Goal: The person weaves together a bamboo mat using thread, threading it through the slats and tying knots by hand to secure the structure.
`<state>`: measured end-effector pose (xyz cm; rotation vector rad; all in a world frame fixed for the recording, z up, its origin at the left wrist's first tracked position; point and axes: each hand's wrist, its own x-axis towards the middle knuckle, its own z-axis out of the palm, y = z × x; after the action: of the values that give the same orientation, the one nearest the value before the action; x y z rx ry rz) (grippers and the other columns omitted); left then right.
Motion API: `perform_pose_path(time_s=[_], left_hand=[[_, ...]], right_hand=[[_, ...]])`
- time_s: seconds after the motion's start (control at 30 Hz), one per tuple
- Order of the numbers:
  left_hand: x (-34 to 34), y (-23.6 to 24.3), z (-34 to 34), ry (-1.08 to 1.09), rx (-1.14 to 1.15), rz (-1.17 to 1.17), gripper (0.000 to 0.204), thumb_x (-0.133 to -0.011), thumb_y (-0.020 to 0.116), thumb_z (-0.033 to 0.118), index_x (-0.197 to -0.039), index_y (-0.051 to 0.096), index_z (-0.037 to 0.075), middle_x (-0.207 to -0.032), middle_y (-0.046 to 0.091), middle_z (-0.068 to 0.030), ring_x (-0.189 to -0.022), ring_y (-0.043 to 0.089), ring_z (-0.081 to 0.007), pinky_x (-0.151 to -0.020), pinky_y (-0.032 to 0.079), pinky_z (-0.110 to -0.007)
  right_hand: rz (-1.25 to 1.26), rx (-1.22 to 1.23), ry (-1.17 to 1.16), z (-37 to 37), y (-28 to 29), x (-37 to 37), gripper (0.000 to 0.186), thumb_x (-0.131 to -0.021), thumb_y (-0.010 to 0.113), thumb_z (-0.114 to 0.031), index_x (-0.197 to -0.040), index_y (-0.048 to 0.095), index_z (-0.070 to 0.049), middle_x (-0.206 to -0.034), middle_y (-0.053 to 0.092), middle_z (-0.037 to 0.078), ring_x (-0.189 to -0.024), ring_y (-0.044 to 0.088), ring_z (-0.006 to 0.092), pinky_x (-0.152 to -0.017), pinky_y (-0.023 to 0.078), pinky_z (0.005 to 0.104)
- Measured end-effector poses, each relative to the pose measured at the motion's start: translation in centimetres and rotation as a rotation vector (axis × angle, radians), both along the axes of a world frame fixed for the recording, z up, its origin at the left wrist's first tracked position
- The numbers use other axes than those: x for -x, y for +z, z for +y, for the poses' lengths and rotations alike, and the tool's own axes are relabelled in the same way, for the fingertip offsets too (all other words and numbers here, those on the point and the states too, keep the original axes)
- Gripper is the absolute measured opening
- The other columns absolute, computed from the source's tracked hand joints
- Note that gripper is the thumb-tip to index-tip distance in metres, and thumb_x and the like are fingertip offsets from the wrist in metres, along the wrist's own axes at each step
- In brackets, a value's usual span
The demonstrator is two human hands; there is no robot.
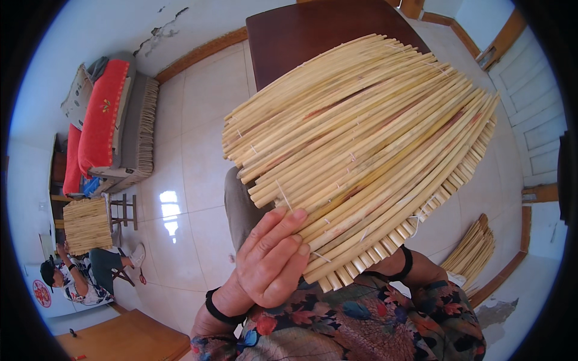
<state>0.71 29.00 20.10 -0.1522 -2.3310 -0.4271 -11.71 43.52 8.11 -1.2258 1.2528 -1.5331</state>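
Observation:
A mat of pale yellow reed stalks (361,144), stitched across with white thread, is held up at a slant before me. Its stalks run from lower left to upper right, and a row of short cut ends lines its lower right edge. Near its lower left corner my left hand (274,256) is closed on the edge, fingers beside a loose white thread. My right forearm, with a black band (404,265) at the wrist, goes behind the mat. The mat hides the right hand and its fingers.
Past the mat stands a dark brown table (283,48). A sofa with a red cover (103,114) is at left. Below it, a seated person (78,283) holds a similar mat (88,225); scissors (142,277) are nearby. More reeds (472,249) lie at right.

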Motion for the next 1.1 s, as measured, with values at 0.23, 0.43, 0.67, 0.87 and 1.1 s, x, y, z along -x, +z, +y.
perform_pose_path(time_s=[0.23, 0.43, 0.67, 0.87, 1.1], left_hand=[[0.1, 0.3, 0.0, 0.008, 0.009, -0.02, 0.016, -0.066, 0.062, -0.006, -0.08, 0.053, -0.006, -0.085, 0.053, -0.0155, -0.093, 0.059, -0.0376, -0.082, 0.047, -0.05], [0.6, 0.7, 0.2, 0.005, 0.039, 0.002, 0.017, -0.067, 0.062, -0.007, -0.081, 0.051, -0.006, -0.086, 0.052, -0.0157, -0.092, 0.059, -0.0379, -0.081, 0.047, -0.05], [0.3, 0.5, 0.2, 0.018, 0.046, -0.029, 0.015, -0.069, 0.061, -0.006, -0.081, 0.051, -0.005, -0.085, 0.053, -0.0158, -0.092, 0.059, -0.0375, -0.081, 0.047, -0.051], [0.5, 0.1, 0.4, 0.019, 0.041, 0.01, 0.016, -0.069, 0.061, -0.004, -0.082, 0.052, -0.004, -0.085, 0.053, -0.0156, -0.092, 0.059, -0.0374, -0.082, 0.047, -0.05], [0.3, 0.2, 0.1, 0.004, 0.057, -0.02, 0.014, -0.07, 0.06, -0.003, -0.083, 0.053, -0.004, -0.086, 0.053, -0.0151, -0.093, 0.058, -0.0367, -0.082, 0.047, -0.049]], right_hand=[[-0.026, -0.009, 0.026, 0.2, 0.4, 0.3, 0.042, -0.083, 0.053, -0.02, -0.122, 0.047, -0.007, -0.126, 0.044, 0.01, -0.117, 0.04, 0.0269, -0.1, 0.027, 0.0388], [-0.047, -0.028, 0.044, 0.3, 1.6, 0.8, 0.042, -0.083, 0.053, -0.02, -0.122, 0.047, -0.007, -0.126, 0.044, 0.01, -0.117, 0.04, 0.027, -0.1, 0.027, 0.039], [-0.093, -0.069, 0.108, 0.3, 3.0, 1.0, 0.042, -0.083, 0.053, -0.021, -0.122, 0.047, -0.008, -0.127, 0.044, 0.01, -0.117, 0.04, 0.0272, -0.1, 0.027, 0.0392], [-0.158, -0.112, 0.166, 0.5, 5.2, 1.5, 0.042, -0.083, 0.052, -0.022, -0.122, 0.047, -0.008, -0.127, 0.044, 0.01, -0.117, 0.04, 0.0274, -0.101, 0.026, 0.0393], [-0.091, -0.14, 0.165, 0.5, 5.1, 1.2, 0.042, -0.084, 0.051, -0.024, -0.123, 0.047, -0.009, -0.127, 0.044, 0.01, -0.118, 0.04, 0.0278, -0.101, 0.026, 0.0398]])
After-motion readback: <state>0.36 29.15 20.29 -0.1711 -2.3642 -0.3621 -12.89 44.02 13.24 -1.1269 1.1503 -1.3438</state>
